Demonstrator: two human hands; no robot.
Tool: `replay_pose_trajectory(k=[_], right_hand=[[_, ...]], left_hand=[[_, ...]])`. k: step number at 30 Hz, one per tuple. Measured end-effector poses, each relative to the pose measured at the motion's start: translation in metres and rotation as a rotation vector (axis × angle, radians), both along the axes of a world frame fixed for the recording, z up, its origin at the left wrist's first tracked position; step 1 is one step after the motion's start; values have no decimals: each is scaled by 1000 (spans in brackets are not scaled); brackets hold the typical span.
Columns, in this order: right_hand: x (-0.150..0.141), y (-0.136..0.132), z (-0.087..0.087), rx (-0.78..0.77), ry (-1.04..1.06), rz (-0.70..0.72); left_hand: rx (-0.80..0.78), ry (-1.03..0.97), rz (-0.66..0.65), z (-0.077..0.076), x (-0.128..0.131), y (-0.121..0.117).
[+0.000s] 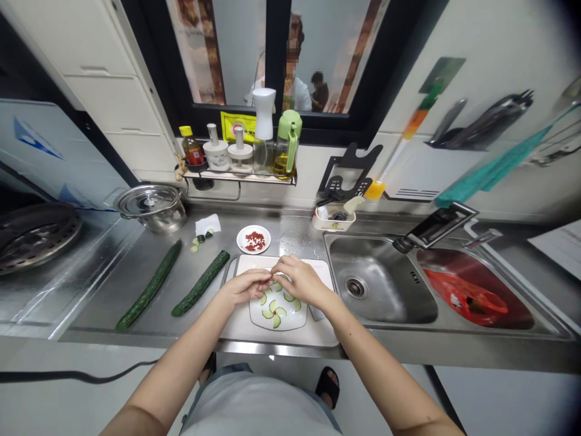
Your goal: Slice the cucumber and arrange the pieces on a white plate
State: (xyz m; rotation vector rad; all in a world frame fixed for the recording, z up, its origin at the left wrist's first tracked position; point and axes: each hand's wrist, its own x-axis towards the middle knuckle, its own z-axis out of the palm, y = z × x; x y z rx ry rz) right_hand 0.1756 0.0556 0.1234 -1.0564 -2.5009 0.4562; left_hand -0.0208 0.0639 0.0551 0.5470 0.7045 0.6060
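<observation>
A white plate (290,320) with several green cucumber slices (275,313) laid in a ring sits on a white cutting board (254,330) at the counter's front edge. Both hands meet over the plate's far side. My left hand (245,286) has its fingers pinched together at the slices, and my right hand (299,280) curls its fingers against them. What the fingertips hold is too small to name; it looks like a cucumber slice.
Two whole cucumbers (149,286) (201,283) lie left of the board. A small dish of red bits (253,239) stands behind it, a lidded steel pot (152,207) at back left. A steel sink (376,284) lies right, with a red bag (463,298) in the further basin.
</observation>
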Motion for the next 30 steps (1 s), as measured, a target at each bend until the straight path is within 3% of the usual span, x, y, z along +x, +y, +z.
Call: replay_pose_trajectory(k=[7, 13, 17, 30], right_hand=[[-2, -1, -5, -25, 30, -39], [-7, -6, -11, -56, 140, -125], [-10, -9, -15, -79, 164, -155], [-12, -11, -21, -92, 196, -174]], left_hand=[[77, 63, 36, 2, -1, -4], [414, 398, 115, 12, -6, -6], [545, 528, 138, 12, -6, -7], [599, 574, 172, 10, -8, -10]])
